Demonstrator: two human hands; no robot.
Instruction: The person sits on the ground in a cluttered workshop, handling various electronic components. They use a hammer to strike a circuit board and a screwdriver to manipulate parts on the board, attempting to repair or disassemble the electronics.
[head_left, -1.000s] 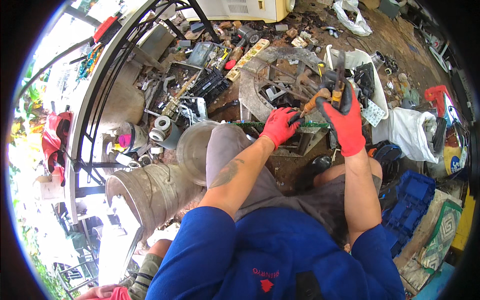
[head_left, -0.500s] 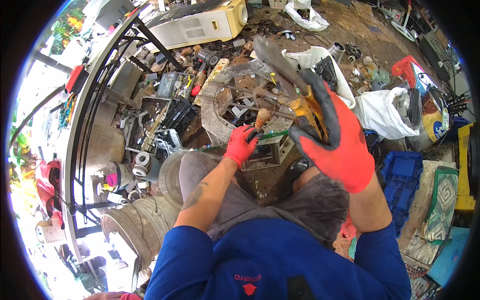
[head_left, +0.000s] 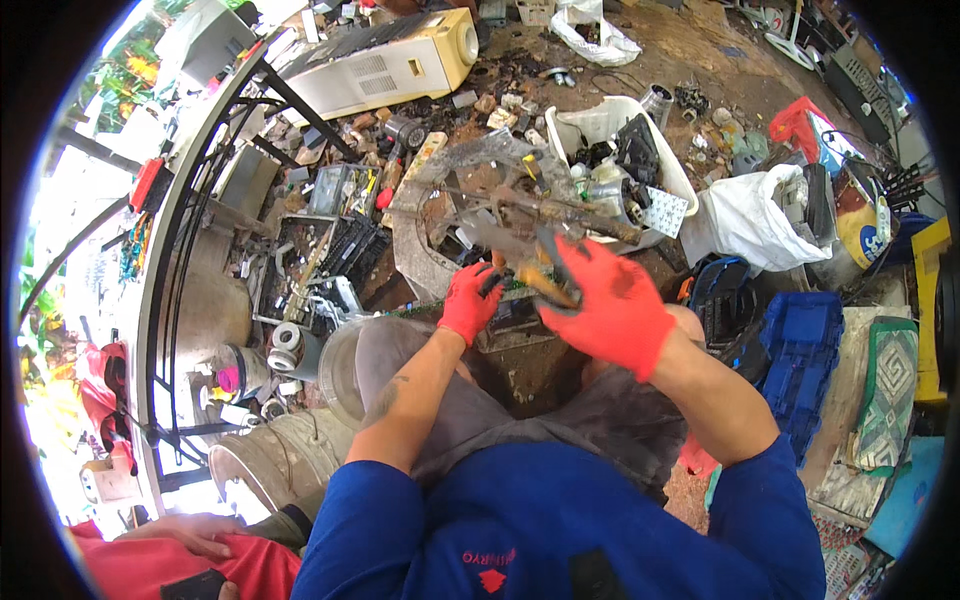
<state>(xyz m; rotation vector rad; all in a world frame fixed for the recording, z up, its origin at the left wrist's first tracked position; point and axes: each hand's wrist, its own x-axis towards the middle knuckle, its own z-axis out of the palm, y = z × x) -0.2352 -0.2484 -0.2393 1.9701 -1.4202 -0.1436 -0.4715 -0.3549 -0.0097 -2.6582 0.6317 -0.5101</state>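
My left hand [head_left: 470, 303], in a red glove with dark fingertips, is closed round a wooden-handled tool [head_left: 498, 260], its rounded end showing above the fingers. The tool's lower part is hidden. Beneath that hand lies the edge of a green circuit board [head_left: 516, 293]. In a matching glove, my right hand [head_left: 612, 308] grips a tool with yellow-orange handles [head_left: 546, 285] and a broad grey metal blade. Motion smears this tool, its blade pointing left, close above the wooden handle. Whether the two touch, I cannot tell. Just beyond stands a worn grey ring-shaped frame [head_left: 412, 240].
A white bin [head_left: 683, 180] of metal scrap stands beyond my right hand, near a white sack [head_left: 750, 220]. Blue plastic trays [head_left: 803, 350] lie at the right. Scrap covers the left ground beside a metal rack [head_left: 165, 290]. Another person's hand [head_left: 195, 532] is at lower left.
My right hand has swung down and left with the bladed tool, from high up to beside the wooden handle. My left hand stays nearly in place. Another person has appeared at lower left.
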